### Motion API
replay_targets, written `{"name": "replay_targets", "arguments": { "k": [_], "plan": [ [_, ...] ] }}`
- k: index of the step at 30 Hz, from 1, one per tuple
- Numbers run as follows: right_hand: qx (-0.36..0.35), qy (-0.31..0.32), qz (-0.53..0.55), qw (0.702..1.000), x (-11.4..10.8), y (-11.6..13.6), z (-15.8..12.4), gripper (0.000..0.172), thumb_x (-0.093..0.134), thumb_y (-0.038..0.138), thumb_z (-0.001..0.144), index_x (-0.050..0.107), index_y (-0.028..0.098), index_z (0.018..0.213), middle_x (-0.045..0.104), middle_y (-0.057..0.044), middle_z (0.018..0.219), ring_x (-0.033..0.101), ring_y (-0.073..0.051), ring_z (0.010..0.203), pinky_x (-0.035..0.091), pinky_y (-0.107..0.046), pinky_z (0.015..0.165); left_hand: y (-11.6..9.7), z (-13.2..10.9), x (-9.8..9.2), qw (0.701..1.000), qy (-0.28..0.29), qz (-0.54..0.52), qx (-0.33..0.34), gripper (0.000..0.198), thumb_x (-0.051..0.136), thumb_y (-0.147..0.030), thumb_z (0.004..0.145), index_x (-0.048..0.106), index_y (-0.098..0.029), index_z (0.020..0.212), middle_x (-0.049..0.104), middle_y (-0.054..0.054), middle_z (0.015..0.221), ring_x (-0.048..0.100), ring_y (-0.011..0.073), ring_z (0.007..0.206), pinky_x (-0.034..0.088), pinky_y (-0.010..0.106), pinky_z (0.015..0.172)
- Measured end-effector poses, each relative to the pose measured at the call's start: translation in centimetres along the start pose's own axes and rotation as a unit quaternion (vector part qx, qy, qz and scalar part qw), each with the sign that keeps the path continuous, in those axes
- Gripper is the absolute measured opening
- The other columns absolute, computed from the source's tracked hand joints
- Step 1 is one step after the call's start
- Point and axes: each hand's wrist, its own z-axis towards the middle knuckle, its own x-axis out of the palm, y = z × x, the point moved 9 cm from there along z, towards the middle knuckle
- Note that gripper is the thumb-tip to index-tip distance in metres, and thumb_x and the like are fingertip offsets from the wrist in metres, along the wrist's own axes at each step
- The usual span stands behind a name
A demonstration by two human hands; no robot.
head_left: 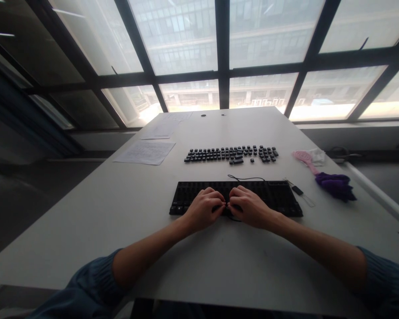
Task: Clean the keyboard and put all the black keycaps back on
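Note:
A black keyboard (275, 201) lies flat on the white table in front of me, its thin cable (246, 178) looped along the far edge. My left hand (208, 204) and my right hand (248, 204) meet over its near middle part. Both have curled fingers, thumbs and fingertips pressed close together. Whatever is pinched between them is hidden or too small to name. Behind the keyboard, many loose black keycaps (216, 154) stand in rows. Right of the keyboard rests a wire keycap puller (297, 190) with a black middle.
A pink brush (304, 157), a crumpled clear plastic bag (317, 157) and a purple cloth (335, 185) lie on the right side of the table (146, 195). Written sheets of paper (144, 152) are at the left. Large windows (186, 40) rise beyond the far edge.

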Motion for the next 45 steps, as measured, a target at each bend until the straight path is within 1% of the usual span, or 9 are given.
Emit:
{"name": "replay_targets", "arguments": {
  "k": [6,9,12,18,23,28,33,39,45],
  "plan": [
    [0.03,-0.026,0.065,0.997,-1.7,-1.1,0.4,0.009,0.064,0.018,0.091,0.072,0.021,0.088,0.07,-0.005,0.09,0.062,-0.02,0.086,0.05,-0.034,0.082,0.7,0.4,-1.3,0.996,-0.036,-0.072,-0.039,0.014,0.06,-0.021,0.094,0.073,-0.019,0.098,0.075,0.005,0.098,0.065,0.0197,0.093,0.05,0.035,0.089],
    [0.079,-0.077,0.061,0.992,-4.4,-3.9,1.5,0.012,0.064,0.018,0.091,0.074,0.021,0.095,0.072,-0.006,0.095,0.065,-0.02,0.089,0.05,-0.033,0.083,1.7,2.3,-3.0,0.996,-0.051,-0.049,-0.061,0.016,0.063,-0.023,0.092,0.074,-0.02,0.103,0.076,0.005,0.099,0.067,0.0207,0.094,0.051,0.035,0.089],
    [0.142,-0.088,-0.013,0.986,-6.3,-8.2,3.7,0.011,0.066,0.018,0.088,0.075,0.02,0.093,0.073,-0.006,0.094,0.065,-0.021,0.087,0.048,-0.032,0.081,3.7,6.2,-3.8,0.996,-0.035,0.002,-0.079,0.017,0.068,-0.028,0.089,0.077,-0.021,0.101,0.078,0.005,0.1,0.068,0.0226,0.095,0.051,0.036,0.091],
    [0.208,0.01,-0.162,0.965,-4.6,-15.3,7.8,0.016,0.063,0.017,0.089,0.075,0.02,0.099,0.073,-0.009,0.107,0.062,-0.024,0.105,0.045,-0.032,0.088,9.6,14.8,-1.1,0.986,0.003,0.051,-0.158,0.016,0.07,-0.024,0.084,0.081,-0.023,0.096,0.079,0.004,0.099,0.071,0.0212,0.093,0.052,0.031,0.091],
    [0.188,0.042,-0.181,0.964,-2.7,-16.9,9.0,0.015,0.064,0.013,0.087,0.075,0.019,0.094,0.074,-0.01,0.108,0.06,-0.026,0.108,0.045,-0.031,0.088,11.6,17.4,1.7,0.984,0.015,0.062,-0.168,0.014,0.072,-0.019,0.078,0.082,-0.025,0.086,0.079,0.004,0.092,0.071,0.0226,0.092,0.052,0.031,0.091],
    [0.177,0.062,-0.186,0.964,-2.0,-17.0,9.5,0.017,0.06,0.012,0.089,0.075,0.018,0.092,0.074,-0.012,0.101,0.059,-0.026,0.105,0.044,-0.031,0.086,11.9,17.3,3.0,0.984,0.02,0.056,-0.166,0.018,0.069,-0.013,0.077,0.082,-0.024,0.082,0.079,0.005,0.088,0.071,0.022,0.091,0.051,0.031,0.09],
    [0.175,0.05,-0.186,0.966,-2.8,-16.1,8.7,0.019,0.057,0.013,0.091,0.075,0.018,0.09,0.073,-0.011,0.098,0.061,-0.024,0.099,0.043,-0.031,0.085,11.1,16.0,1.8,0.987,0.008,0.036,-0.157,0.014,0.07,-0.018,0.08,0.081,-0.022,0.086,0.078,0.004,0.089,0.07,0.0199,0.087,0.05,0.029,0.086],
    [0.13,-0.039,-0.003,0.991,-5.7,-11.3,4.2,0.01,0.064,0.014,0.087,0.073,0.019,0.086,0.071,-0.005,0.089,0.063,-0.018,0.083,0.045,-0.029,0.077,6.6,10.6,-1.3,0.987,-0.004,-0.087,-0.134,0.008,0.077,-0.025,0.077,0.081,-0.021,0.082,0.077,0.001,0.078,0.067,0.0169,0.076,0.049,0.026,0.073],
    [0.123,0.018,0.152,0.98,-4.4,-6.5,-1.3,0.009,0.065,0.015,0.085,0.072,0.02,0.088,0.069,-0.002,0.085,0.062,-0.016,0.077,0.047,-0.028,0.073,2.6,5.1,-0.3,0.959,0.034,-0.229,-0.164,0.012,0.078,-0.026,0.076,0.081,-0.019,0.085,0.079,0.003,0.083,0.071,0.0189,0.08,0.052,0.027,0.077]
  ]
}}
